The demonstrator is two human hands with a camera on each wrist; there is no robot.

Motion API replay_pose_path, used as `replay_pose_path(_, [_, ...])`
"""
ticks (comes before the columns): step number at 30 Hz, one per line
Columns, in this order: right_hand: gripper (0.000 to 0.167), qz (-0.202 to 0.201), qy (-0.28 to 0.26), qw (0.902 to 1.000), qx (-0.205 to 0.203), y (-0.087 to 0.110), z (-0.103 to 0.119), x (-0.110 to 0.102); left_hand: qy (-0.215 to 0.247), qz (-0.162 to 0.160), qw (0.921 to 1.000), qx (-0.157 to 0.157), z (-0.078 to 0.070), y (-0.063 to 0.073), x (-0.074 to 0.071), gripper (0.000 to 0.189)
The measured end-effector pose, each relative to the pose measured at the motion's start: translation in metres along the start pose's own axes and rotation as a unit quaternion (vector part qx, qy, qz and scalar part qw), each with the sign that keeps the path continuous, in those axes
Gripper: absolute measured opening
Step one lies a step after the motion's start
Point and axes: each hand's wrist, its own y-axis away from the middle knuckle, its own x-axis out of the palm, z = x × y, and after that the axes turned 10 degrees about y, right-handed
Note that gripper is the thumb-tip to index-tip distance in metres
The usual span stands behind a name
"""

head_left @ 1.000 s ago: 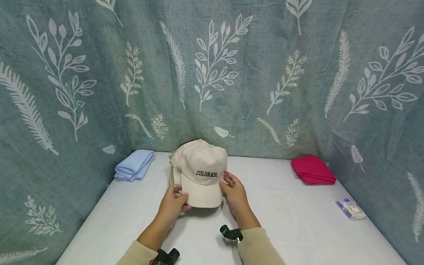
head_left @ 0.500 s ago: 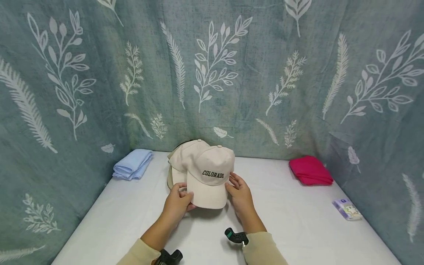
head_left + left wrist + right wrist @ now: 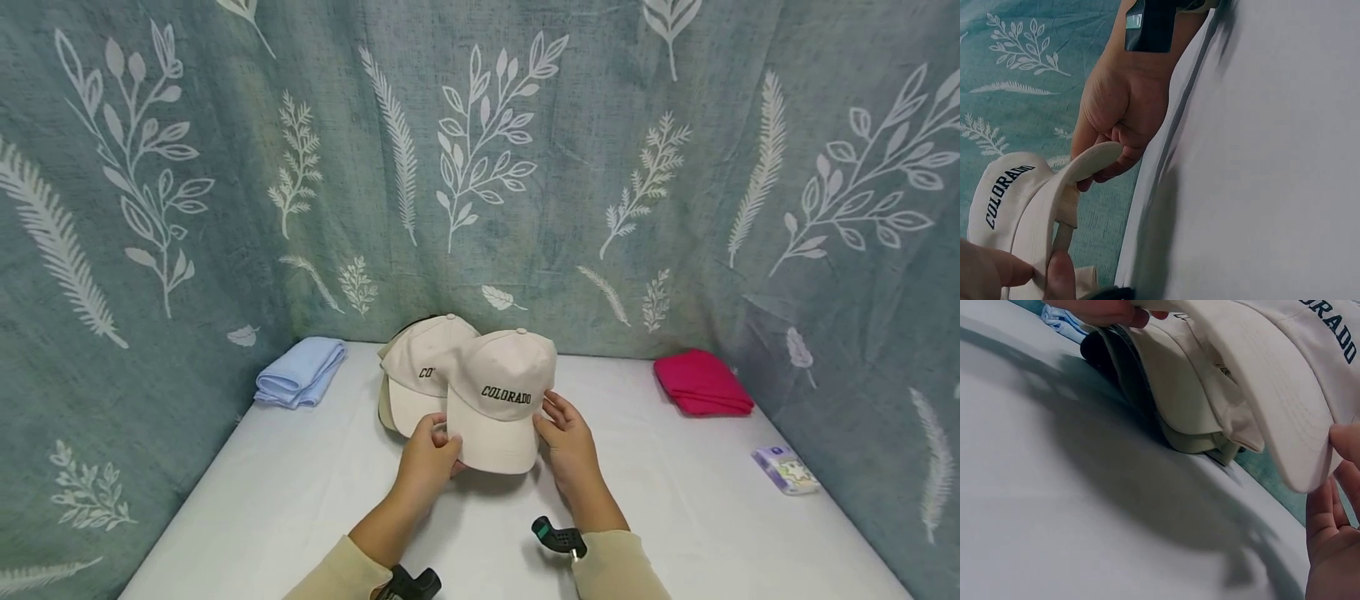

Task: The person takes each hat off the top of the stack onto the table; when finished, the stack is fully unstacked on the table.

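A cream baseball cap [image 3: 501,375] with COLORADO stitched on its front faces me in the head view, brim toward me. My left hand [image 3: 427,458] pinches the left edge of its brim between thumb and fingers. At the brim's right edge, my right hand [image 3: 572,442] grips with the thumb on top and the fingers beneath. Behind and to the left stands a second cream cap [image 3: 412,402], its lettering partly covered by the held one. More brims, olive and dark, show under that second cap [image 3: 1179,403] in the right wrist view.
A folded light blue cloth [image 3: 302,372] lies at the back left of the white table [image 3: 262,517]. At the back right is a folded red cloth [image 3: 701,383], with a small purple pack [image 3: 785,470] in front of it. Patterned curtains [image 3: 540,275] enclose the table's back and sides.
Both hands have carried the COLORADO cap to the right, away from the stack. More of the second cap, including its first letters, now shows.
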Motion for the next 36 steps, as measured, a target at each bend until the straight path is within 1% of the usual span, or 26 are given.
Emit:
replay_pose_path(9, [0.057, -0.006, -0.007, 0.9999, 0.012, -0.002, 0.001, -0.023, -0.01, 0.029, 0.9995, -0.003, 0.001, -0.001, 0.02, 0.059])
replay_pose_path(18, [0.06, -0.015, -0.013, 0.9997, 0.015, -0.006, -0.005, -0.044, -0.003, 0.037, 0.9993, -0.012, 0.011, -0.009, 0.041, 0.06])
replay_pose_path(22, [0.063, -0.024, -0.015, 0.9993, 0.026, -0.007, -0.007, -0.051, 0.005, 0.036, 0.9993, -0.012, 0.014, -0.013, 0.05, 0.061])
replay_pose_path(25, [0.063, -0.028, -0.01, 0.9991, 0.031, -0.009, -0.01, -0.054, 0.007, 0.041, 0.999, -0.017, 0.014, -0.014, 0.053, 0.062])
replay_pose_path(30, [0.061, -0.026, 0.007, 0.9993, 0.026, -0.012, -0.013, -0.059, -0.001, 0.061, 0.9977, -0.029, 0.017, -0.015, 0.055, 0.069])
replay_pose_path(33, [0.062, -0.024, 0.013, 0.9993, 0.026, -0.015, -0.015, -0.063, -0.009, 0.07, 0.9972, -0.026, 0.019, -0.017, 0.059, 0.073])
replay_pose_path(36, [0.062, -0.031, 0.02, 0.9987, 0.036, -0.017, -0.017, -0.065, -0.016, 0.072, 0.9968, -0.031, 0.022, -0.018, 0.062, 0.073])
